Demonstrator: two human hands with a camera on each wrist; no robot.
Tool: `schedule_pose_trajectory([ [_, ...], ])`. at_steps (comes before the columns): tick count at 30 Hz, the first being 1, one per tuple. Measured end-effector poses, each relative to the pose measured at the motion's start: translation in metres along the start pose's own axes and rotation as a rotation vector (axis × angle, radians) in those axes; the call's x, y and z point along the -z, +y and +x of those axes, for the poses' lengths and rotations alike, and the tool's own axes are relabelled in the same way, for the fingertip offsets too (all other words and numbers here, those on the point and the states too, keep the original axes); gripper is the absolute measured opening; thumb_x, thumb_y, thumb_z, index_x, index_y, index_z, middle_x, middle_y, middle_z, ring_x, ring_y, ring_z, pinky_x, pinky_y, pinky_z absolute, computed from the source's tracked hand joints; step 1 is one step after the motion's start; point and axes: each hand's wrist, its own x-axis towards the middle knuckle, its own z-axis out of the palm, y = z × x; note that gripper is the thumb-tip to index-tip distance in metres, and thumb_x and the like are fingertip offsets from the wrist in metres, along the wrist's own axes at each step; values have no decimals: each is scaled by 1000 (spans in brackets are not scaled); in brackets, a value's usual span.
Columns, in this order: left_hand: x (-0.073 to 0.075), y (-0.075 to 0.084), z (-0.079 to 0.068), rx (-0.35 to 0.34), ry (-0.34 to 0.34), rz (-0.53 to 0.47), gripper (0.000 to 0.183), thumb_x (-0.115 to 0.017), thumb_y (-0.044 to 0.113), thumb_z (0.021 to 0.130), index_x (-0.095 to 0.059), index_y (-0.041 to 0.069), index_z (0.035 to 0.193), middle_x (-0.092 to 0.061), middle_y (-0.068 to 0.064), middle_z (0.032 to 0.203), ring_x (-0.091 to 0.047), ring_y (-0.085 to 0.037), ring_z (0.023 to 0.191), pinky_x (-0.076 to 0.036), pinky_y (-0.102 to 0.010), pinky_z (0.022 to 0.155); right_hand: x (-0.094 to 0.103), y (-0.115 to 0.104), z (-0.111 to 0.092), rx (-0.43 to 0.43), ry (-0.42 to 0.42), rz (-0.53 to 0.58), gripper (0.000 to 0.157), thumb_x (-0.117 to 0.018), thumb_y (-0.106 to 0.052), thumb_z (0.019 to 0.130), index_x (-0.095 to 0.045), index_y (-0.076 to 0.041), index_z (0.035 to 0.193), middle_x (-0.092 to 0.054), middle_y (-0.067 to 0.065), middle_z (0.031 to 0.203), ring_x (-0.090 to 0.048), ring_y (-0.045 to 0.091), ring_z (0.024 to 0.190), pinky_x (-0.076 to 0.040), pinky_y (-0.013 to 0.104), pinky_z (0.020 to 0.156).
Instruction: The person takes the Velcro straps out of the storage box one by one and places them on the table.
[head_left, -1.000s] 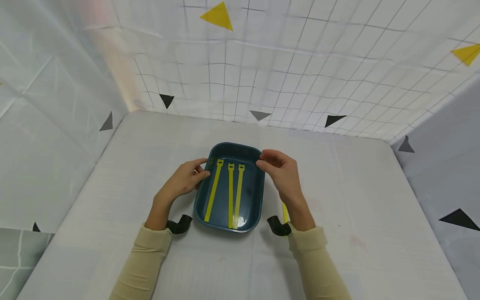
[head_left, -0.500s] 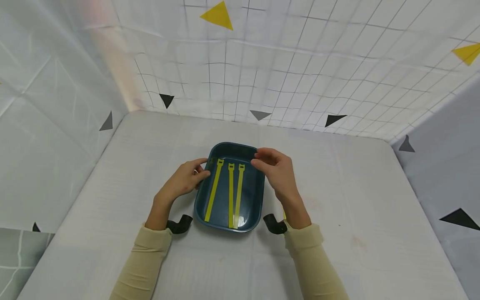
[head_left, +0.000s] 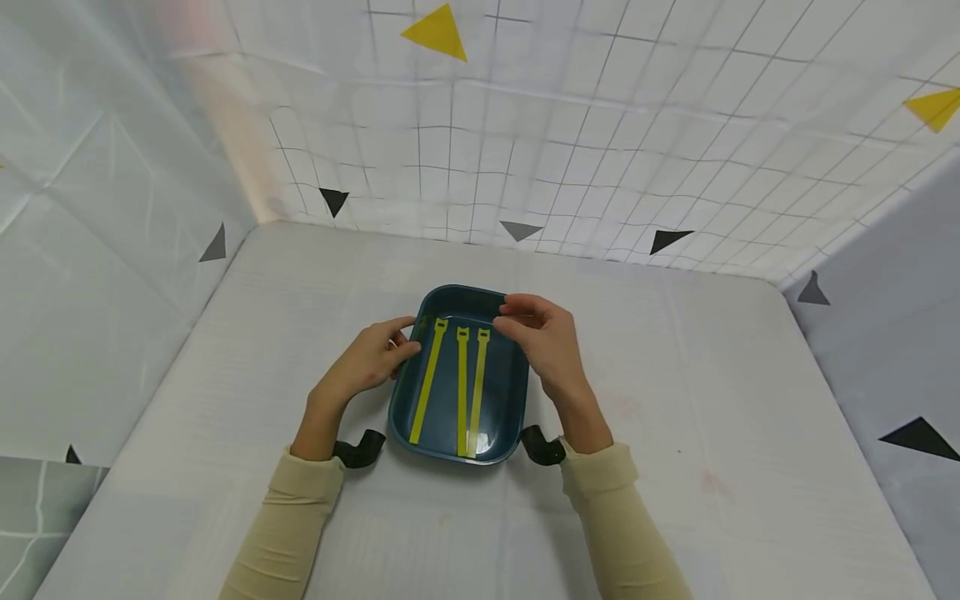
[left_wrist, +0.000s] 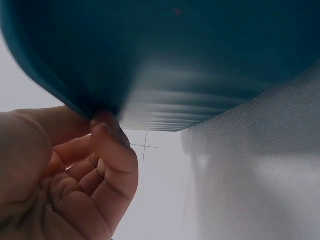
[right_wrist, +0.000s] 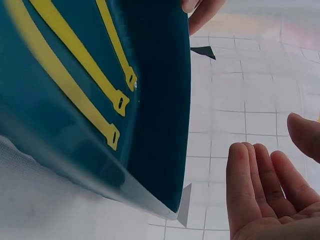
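A teal tray (head_left: 501, 400) stands at mid-table with three yellow hook-and-loop straps (head_left: 428, 379) lying lengthwise in it. Their slotted heads point to the far end; two straps lie close together and the third is apart on the left. My left hand (head_left: 363, 358) pinches the tray's left rim, thumb over the edge and fingers outside, as the left wrist view also shows against the tray wall (left_wrist: 165, 60). Over the far right corner hovers my right hand (head_left: 551, 346). Its fingers (right_wrist: 241, 175) are extended and apart from the thumb in the right wrist view, holding nothing.
A white cloth-covered table (head_left: 720, 400) surrounds the tray. Beyond it rises a white sheet wall (head_left: 570, 150) with grid lines and triangular markers. A black wrist-camera mount (head_left: 360, 450) sits on the left wrist and another black mount (head_left: 542, 446) on the right.
My right hand has moved left, from the tray's right rim to over its far right corner. A yellow strip under the right wrist is now hidden. The left hand and tray stay put.
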Motion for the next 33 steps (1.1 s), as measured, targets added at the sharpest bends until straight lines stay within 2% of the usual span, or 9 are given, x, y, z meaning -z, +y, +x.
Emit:
schedule_pose_trajectory([
  [9, 1, -1, 0, -5, 3, -1, 53, -57, 16, 102, -40, -3, 148, -60, -13, 96, -58, -19, 63, -48, -34, 58, -8, 1, 7, -24, -52, -8, 31, -71, -7, 90, -66, 2, 120, -64, 20, 118, -62, 28, 104, -48, 43, 93],
  [17, 1, -2, 0, -11, 1, -13, 52, -57, 15, 102, -40, -3, 147, -61, -14, 95, -58, -20, 63, -48, -34, 57, -16, 1, 11, -62, -107, 0, 35, -70, -6, 90, -64, 5, 124, -61, 22, 123, -61, 27, 105, -49, 41, 93],
  [33, 0, -3, 1, -11, 5, -16, 52, -57, 17, 102, -41, -3, 147, -62, -13, 96, -59, -19, 64, -49, -34, 58, -33, 5, 16, -27, -112, -20, 39, -71, -1, 88, -62, 7, 125, -60, 23, 124, -60, 31, 106, -49, 43, 91],
])
